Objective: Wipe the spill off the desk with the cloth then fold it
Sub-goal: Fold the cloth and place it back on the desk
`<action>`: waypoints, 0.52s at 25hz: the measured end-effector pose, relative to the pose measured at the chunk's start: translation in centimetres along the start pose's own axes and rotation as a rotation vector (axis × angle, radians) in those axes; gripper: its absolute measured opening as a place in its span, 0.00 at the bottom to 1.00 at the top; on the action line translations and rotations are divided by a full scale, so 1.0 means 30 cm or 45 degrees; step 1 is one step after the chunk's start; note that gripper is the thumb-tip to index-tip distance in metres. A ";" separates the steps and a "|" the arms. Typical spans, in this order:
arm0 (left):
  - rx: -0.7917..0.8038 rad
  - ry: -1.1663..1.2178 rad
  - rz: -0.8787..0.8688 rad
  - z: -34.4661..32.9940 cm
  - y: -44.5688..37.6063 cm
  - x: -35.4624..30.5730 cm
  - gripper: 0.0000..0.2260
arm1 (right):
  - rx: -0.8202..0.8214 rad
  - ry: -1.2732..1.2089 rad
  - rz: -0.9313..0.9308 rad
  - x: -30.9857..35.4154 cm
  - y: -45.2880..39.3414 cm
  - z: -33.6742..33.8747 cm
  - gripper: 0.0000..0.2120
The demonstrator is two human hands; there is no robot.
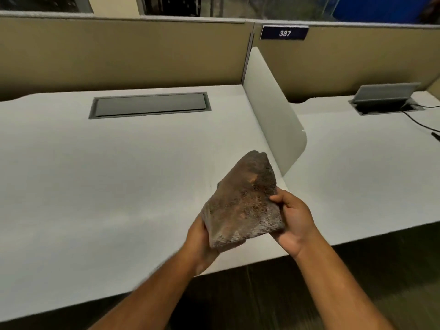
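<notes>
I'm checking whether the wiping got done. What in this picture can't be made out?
- Spill: none is visible on the desk; a thin film would not show.
- Cloth: layers bunched; fold count unclear.
- Left hand: blurred, fingers behind the cloth.
- Right hand: palm side hidden.
- Open hatch, neighbouring desk: inside too dark.

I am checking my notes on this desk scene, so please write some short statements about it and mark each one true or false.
1. Both hands hold the cloth. True: the left hand and the right hand grip it.
2. The cloth lies flat on the desk. False: it is held above the desk.
3. The sign reads 387. True.
4. The cable hatch on this desk stands open. False: it is closed.
5. A spill shows on the desk. False: none is visible.
</notes>
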State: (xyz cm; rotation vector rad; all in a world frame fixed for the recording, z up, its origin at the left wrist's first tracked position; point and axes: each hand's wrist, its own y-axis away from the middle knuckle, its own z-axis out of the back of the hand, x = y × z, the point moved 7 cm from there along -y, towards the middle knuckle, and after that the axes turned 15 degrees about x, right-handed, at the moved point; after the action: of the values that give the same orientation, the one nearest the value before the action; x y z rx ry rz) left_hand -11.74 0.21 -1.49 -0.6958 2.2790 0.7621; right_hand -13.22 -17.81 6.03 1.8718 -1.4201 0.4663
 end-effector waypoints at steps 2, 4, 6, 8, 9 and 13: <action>-0.002 0.175 -0.001 0.009 -0.026 -0.106 0.25 | 0.029 0.225 -0.070 0.042 -0.010 0.009 0.18; -0.009 0.146 -0.037 0.026 -0.054 -0.222 0.30 | 0.071 0.413 -0.161 0.077 -0.021 0.033 0.19; 0.027 -0.033 -0.068 0.026 -0.084 -0.308 0.30 | 0.137 0.520 -0.243 0.116 -0.042 0.053 0.19; 0.061 -0.257 -0.055 0.011 -0.122 -0.353 0.25 | 0.226 0.604 -0.278 0.162 -0.075 0.063 0.19; 0.086 -0.327 -0.049 -0.002 -0.144 -0.370 0.24 | 0.263 0.634 -0.275 0.188 -0.094 0.069 0.20; 0.053 -0.527 -0.251 -0.035 -0.222 -0.469 0.26 | 0.388 0.932 -0.094 0.342 -0.199 0.080 0.24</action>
State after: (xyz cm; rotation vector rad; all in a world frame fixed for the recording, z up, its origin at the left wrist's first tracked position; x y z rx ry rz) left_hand 1.43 -1.24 6.77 -0.6620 1.8181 0.6894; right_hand -4.62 -25.70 9.31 1.6957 -0.8121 1.2350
